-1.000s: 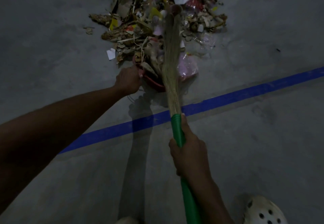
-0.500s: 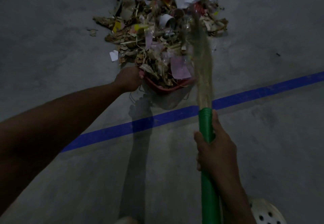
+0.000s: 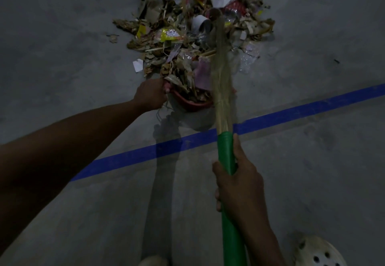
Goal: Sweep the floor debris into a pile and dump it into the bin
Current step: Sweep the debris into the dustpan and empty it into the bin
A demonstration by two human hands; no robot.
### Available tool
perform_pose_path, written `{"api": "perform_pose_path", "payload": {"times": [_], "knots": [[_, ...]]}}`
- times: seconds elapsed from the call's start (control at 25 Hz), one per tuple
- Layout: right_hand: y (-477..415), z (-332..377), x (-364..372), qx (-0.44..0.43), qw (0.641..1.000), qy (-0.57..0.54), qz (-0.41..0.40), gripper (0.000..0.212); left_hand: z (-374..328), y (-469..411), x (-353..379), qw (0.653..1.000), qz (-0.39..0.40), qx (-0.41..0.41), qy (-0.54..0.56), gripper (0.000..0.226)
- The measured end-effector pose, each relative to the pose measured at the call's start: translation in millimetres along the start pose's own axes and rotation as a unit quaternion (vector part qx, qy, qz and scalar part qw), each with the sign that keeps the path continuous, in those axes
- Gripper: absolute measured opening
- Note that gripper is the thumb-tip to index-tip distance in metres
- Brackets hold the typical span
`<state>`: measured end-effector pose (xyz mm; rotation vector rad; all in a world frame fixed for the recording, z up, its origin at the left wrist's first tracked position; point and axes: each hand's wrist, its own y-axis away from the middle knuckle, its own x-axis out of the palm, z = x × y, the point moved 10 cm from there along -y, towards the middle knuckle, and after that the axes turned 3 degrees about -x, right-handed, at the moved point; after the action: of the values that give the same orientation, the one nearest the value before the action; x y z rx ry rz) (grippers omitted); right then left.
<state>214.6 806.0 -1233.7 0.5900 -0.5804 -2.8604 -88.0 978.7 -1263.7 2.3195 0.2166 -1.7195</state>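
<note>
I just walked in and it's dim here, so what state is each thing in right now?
Red-rimmed dustpan: tilted, partly filled with litter.
Green-handled straw broom: bristles lying over the pile.
Mixed paper-and-leaf debris pile: heaped, mostly on the floor.
Left hand: gripping the dustpan.
Right hand: gripping the broom handle.

Dim, murky frame; broom bristles [image 3: 221, 78] blurred, perhaps lit from behind.
</note>
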Motion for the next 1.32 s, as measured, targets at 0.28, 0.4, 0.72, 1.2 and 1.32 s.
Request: {"api": "perform_pose_path", "payload": {"times": [0.28,0.4,0.72,1.2,1.32], "knots": [[-18,26,-24,-0.059,0.995,0.078,-0.033,0.08,-13,1,-8,0.998,-0.065,0.002,0.001,0.028],[-18,8,-5,-0.035,0.994,0.107,-0.005,0.082,-22,1,-10,0.994,-0.105,0.014,0.006,0.028],[-10,7,-1,-0.05,0.986,0.157,-0.019,0.088,-53,1,-27,0.984,-0.171,0.045,0.006,0.037],[-24,20,-27,-0.056,0.988,0.134,-0.049,0.085,-83,-24,-39,0.976,-0.214,0.029,0.032,0.023],[-34,21,-37,-0.027,0.991,0.12,-0.046,0.085,-102,-31,-33,0.979,-0.185,0.047,0.071,0.028]]}}
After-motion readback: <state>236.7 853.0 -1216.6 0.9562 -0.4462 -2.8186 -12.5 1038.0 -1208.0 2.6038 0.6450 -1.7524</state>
